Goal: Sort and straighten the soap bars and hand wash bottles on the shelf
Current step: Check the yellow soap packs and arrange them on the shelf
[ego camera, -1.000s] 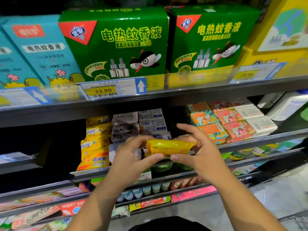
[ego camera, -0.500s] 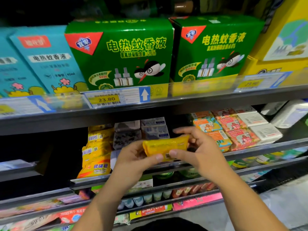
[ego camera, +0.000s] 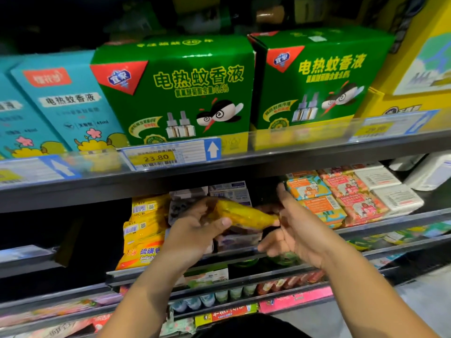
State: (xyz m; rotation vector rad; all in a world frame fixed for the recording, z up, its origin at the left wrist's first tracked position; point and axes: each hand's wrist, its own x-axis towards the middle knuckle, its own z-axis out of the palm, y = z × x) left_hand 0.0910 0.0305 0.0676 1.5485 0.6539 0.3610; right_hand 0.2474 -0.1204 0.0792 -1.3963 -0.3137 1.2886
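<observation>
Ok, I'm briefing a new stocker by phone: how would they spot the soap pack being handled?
Find the two green boxes on the upper shelf; the soap shelf sits right below. In front of it, the left hand grips a yellow soap pack, tilted and off the shelf, unlike the yellow packs stacked at the left.

Right hand (ego camera: 300,230) has opened — yellow soap (ego camera: 244,214) now tilted.

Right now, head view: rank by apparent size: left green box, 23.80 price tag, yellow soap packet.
1. left green box
2. 23.80 price tag
3. yellow soap packet, close to the tag; the left hand hides part, so unsure.
</observation>
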